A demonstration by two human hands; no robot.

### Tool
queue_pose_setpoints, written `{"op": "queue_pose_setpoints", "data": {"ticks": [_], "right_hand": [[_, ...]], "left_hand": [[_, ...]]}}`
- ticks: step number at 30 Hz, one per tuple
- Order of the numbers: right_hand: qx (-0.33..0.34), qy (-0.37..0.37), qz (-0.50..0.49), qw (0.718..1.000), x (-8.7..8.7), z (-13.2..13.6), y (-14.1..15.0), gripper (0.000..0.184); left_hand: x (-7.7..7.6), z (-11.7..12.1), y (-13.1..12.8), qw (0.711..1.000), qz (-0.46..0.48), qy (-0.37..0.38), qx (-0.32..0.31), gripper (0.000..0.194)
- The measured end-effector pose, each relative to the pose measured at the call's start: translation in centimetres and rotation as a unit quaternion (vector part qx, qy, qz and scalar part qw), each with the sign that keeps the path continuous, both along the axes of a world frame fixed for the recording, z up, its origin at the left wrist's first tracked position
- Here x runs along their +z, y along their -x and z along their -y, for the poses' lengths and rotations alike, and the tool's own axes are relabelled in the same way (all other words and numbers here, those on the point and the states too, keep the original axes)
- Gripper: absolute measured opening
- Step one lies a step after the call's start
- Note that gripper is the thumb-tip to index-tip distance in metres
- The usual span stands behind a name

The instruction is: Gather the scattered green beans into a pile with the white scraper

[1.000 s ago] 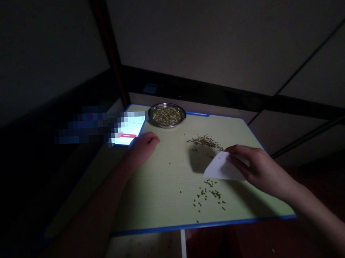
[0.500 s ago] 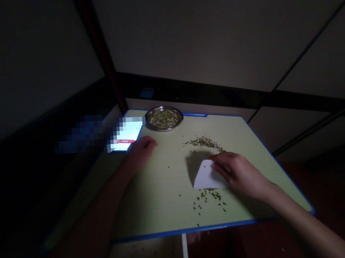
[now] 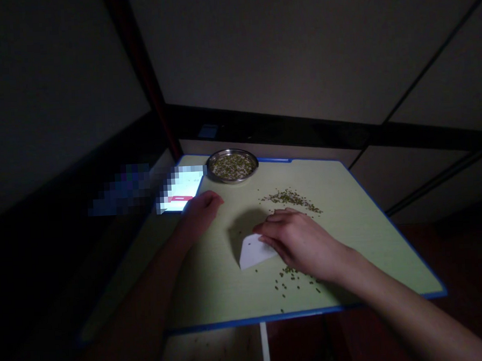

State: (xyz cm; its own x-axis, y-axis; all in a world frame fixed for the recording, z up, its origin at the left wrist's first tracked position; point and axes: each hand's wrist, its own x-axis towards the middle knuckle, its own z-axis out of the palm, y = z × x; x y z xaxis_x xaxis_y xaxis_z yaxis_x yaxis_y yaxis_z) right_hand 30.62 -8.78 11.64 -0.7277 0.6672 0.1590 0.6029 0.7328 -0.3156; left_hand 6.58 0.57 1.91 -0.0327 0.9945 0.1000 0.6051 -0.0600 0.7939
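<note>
My right hand point(image 3: 298, 239) grips a white, flat scraper point(image 3: 250, 251) by its upper edge, tilted with its long lower edge at the tabletop. Small green beans, seemingly mung beans point(image 3: 292, 197), lie in a loose heap behind that hand. More scattered beans point(image 3: 290, 277) spread in front of the scraper, partly hidden by the hand. My left hand point(image 3: 204, 209) rests on the left side of the table, its fingers curled closed and nothing visible in them. Beyond it stands a round metal dish point(image 3: 233, 181) with many of the same green beans inside.
The light-green tabletop point(image 3: 215, 300) has a blue edge all round. At its left side glows a lit screen point(image 3: 182, 186), partly blurred, close to my left wrist. A pale wooden surface point(image 3: 217, 351) shows below the front edge. Dark walls stand behind.
My right hand has moved left with the scraper, which is now turned slightly and lies left of the front beans. My left hand has stayed in its place.
</note>
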Motion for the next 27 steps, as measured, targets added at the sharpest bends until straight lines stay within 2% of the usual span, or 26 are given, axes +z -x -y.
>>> {"op": "queue_pose_setpoints", "data": {"ticks": [4,14,16,19,21,23,25,27], "right_hand": [[0.018,0.022,-0.001,1.0,0.0,0.2,-1.0,0.025],[-0.008,0.064,-0.008,0.998,0.3,2.3,-4.2,0.022],[-0.035,0.053,-0.03,0.998,0.9,2.5,-4.5,0.023],[-0.111,0.016,-0.089,0.99,2.0,2.9,-5.4,0.022],[-0.183,-0.006,-0.146,0.972,2.3,3.5,-6.4,0.022],[-0.269,-0.018,-0.219,0.938,1.8,4.4,-8.0,0.022],[-0.357,-0.021,-0.296,0.886,0.5,5.5,-9.9,0.023],[-0.436,-0.023,-0.369,0.82,-1.6,6.6,-11.8,0.024]], "left_hand": [[0.1,0.0,0.0,1.0,-0.001,0.004,-0.005,0.022],[0.0,-0.1,0.0,1.0,-0.004,0.005,-0.004,0.024],[0.2,0.0,0.0,1.0,0.006,0.006,-0.003,0.024],[0.6,0.4,-0.1,1.0,0.011,0.001,0.004,0.024],[0.7,0.5,-0.1,1.0,0.01,-0.002,0.006,0.023],[0.7,0.5,0.0,1.0,0.01,-0.001,0.006,0.024],[0.5,0.3,0.1,1.0,0.013,0.001,0.005,0.025],[0.3,0.1,0.3,1.0,0.014,0.004,0.002,0.027]]}}
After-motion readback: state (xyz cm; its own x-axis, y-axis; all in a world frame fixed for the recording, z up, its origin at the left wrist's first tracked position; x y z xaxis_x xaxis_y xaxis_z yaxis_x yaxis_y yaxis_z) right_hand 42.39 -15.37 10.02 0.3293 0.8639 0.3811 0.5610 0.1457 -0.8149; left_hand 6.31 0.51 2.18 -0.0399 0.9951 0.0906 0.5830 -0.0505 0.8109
